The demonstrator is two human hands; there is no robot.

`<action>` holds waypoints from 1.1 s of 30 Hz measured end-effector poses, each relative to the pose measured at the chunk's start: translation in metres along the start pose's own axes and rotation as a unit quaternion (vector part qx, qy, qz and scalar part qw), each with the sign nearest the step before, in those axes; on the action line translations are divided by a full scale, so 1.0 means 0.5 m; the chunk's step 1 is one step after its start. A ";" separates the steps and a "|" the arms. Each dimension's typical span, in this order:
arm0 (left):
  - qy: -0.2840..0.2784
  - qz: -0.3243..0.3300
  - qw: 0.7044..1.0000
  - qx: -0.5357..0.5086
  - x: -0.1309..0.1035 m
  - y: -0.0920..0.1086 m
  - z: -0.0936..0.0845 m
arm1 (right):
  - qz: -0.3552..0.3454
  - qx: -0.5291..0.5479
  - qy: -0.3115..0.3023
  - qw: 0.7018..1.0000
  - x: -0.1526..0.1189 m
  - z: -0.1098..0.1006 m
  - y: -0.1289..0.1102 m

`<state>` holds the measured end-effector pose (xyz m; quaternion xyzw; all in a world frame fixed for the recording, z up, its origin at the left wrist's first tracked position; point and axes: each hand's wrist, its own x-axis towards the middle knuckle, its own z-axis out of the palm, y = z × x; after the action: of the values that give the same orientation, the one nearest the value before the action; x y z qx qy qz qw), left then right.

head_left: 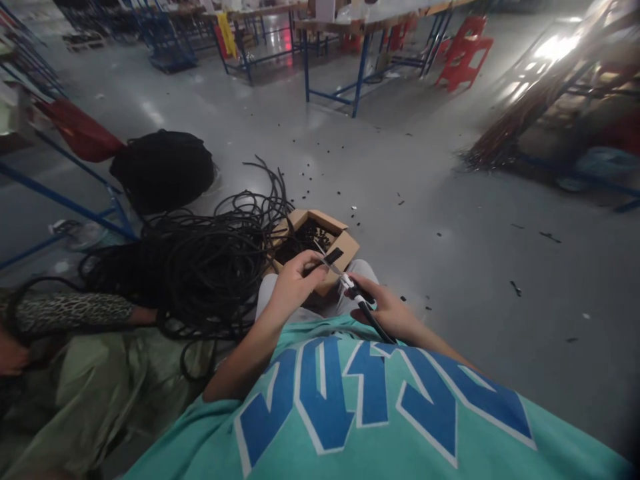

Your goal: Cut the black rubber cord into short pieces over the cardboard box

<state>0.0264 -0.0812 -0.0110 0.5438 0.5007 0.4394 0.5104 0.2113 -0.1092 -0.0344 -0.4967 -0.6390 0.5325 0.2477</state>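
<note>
My left hand [296, 283] pinches a short black ridged strip [334, 256] in front of my lap. In my right hand [389, 311] is a pair of scissors [346, 280] with metal blades, white near the pivot and black handles. The blades lie apart and reach toward the strip at my left fingertips; whether they touch it I cannot tell. Just beyond both hands, an open cardboard box [351, 249] holds many small black pieces.
A tangled heap of black tubing [200, 267] lies on my left, with a black bundle [163, 170] behind it. Beside it is another person's patterned sleeve [75, 310]. Small black scraps dot the grey floor. Blue-legged tables [356, 80] and red stools [465, 57] stand ahead.
</note>
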 end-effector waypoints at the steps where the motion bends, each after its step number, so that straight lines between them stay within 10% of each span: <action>1: 0.004 0.006 1.000 0.013 -0.003 0.003 -0.001 | -0.004 -0.001 0.000 1.000 -0.002 0.000 -0.001; 13: 0.011 0.021 0.996 0.081 -0.020 0.010 -0.003 | -0.020 -0.013 0.010 1.000 -0.014 0.006 -0.018; 33: -0.140 -0.060 0.986 -0.072 -0.027 -0.022 -0.019 | -0.065 -0.001 0.008 0.998 -0.025 0.005 -0.004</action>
<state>0.0146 -0.0936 -0.0204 0.5308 0.4235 0.3624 0.6384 0.2130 -0.1214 -0.0308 -0.4584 -0.6687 0.5104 0.2866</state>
